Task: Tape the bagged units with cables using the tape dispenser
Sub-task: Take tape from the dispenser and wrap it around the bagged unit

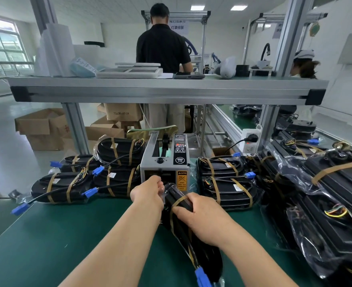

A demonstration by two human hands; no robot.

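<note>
A black bagged unit (193,243) with a blue-plugged cable lies tilted on the green mat in front of me. My right hand (200,216) grips its upper part, thumb pressing a brown tape strip (178,200) wrapped over it. My left hand (148,191) reaches to the outlet slot of the grey tape dispenser (164,162), fingers curled at the slot and the bag's top corner; what they pinch is hidden.
Taped units with blue plugs (96,170) are stacked left of the dispenser, more (225,181) to its right, and untaped bagged ones (324,204) pile at far right. An aluminium shelf (162,90) spans overhead. A person (162,48) stands beyond, cardboard boxes (42,127) on the floor.
</note>
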